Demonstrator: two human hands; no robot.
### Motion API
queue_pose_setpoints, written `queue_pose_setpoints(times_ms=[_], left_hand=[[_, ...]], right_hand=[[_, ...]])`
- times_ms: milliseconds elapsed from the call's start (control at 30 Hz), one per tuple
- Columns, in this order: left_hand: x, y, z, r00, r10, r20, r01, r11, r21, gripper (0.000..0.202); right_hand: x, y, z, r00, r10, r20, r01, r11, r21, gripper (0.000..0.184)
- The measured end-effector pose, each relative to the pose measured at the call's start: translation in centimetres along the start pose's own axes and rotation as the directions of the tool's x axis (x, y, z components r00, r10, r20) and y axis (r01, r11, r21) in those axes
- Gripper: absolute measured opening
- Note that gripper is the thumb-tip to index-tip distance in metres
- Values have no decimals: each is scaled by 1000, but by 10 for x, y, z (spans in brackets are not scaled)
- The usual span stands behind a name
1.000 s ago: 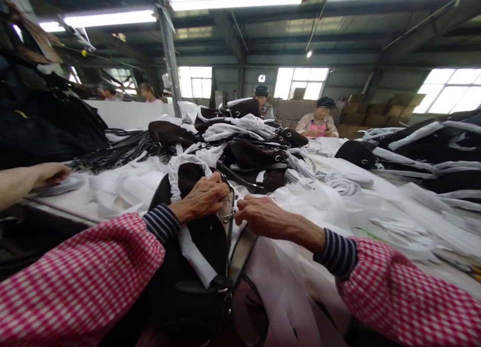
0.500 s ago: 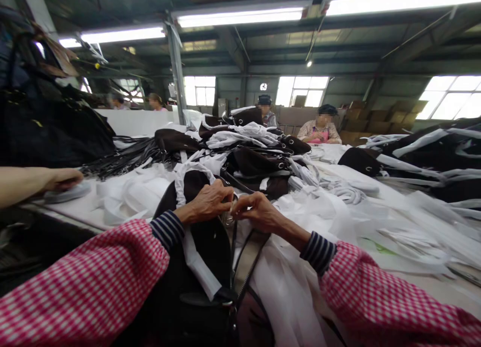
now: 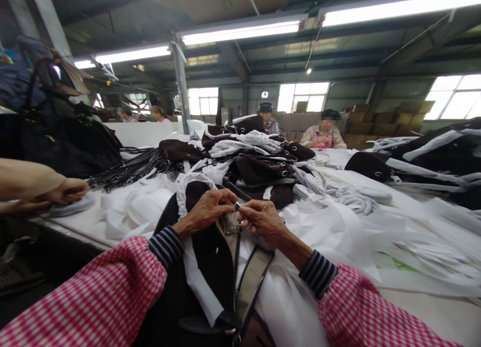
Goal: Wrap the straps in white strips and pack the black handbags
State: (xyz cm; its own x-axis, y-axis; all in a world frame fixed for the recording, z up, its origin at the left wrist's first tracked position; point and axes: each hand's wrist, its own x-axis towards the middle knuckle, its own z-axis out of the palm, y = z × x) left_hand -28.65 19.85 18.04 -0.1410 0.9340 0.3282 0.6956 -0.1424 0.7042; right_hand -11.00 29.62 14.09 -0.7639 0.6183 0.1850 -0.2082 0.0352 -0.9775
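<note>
A black bag (image 3: pixel 205 267) stands open in front of me, its beige lining and parted zipper (image 3: pixel 252 292) showing. White wrapping covers its handle (image 3: pixel 203 282). My left hand (image 3: pixel 210 209) is closed in a pinch at the top of the bag's opening. Facing it, my right hand (image 3: pixel 265 222) pinches too, the fingertips of both almost meeting. Between them is a small metal fitting (image 3: pixel 237 206) with a dark part; its exact kind is too small to tell. Another shiny metal piece hangs just below, inside the opening.
A heap of dark bags (image 3: pixel 259 169) with wrapped handles lies ahead; more bags (image 3: pixel 424 156) lie right. White sheeting (image 3: pixel 338 232) spreads over the table. At left, another person's hand (image 3: pixel 71 189) rests on a pale bundle (image 3: pixel 73 205), near black bags (image 3: pixel 56 141). Two people sit across.
My hands have shifted slightly right and the right hand's fingers have turned around the metal fitting. The bag's opening shows more lining. The view has tilted up a little.
</note>
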Motion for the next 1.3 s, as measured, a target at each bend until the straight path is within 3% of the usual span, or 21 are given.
queue_pose_setpoints(times_ms=[200, 400, 667, 967, 1300], left_hand=[[1, 2, 4, 999, 26, 36, -26, 1000, -13, 16], [0, 2, 9, 1000, 12, -15, -7, 950, 314, 18], [0, -2, 16, 1000, 6, -18, 4, 840, 542, 19], [1, -3, 18, 1000, 19, -18, -6, 824, 567, 19], [-2, -2, 17, 1000, 17, -7, -11, 852, 523, 21]], right_hand=[[-1, 2, 2, 998, 16, -64, -16, 1000, 7, 37], [0, 5, 2, 993, 17, -115, -19, 1000, -18, 33], [4, 8, 8, 990, -16, -139, 4, 996, -86, 31], [8, 17, 11, 962, -197, -190, 108, 911, -399, 16], [4, 9, 9, 981, -103, -162, 76, 984, -163, 21]])
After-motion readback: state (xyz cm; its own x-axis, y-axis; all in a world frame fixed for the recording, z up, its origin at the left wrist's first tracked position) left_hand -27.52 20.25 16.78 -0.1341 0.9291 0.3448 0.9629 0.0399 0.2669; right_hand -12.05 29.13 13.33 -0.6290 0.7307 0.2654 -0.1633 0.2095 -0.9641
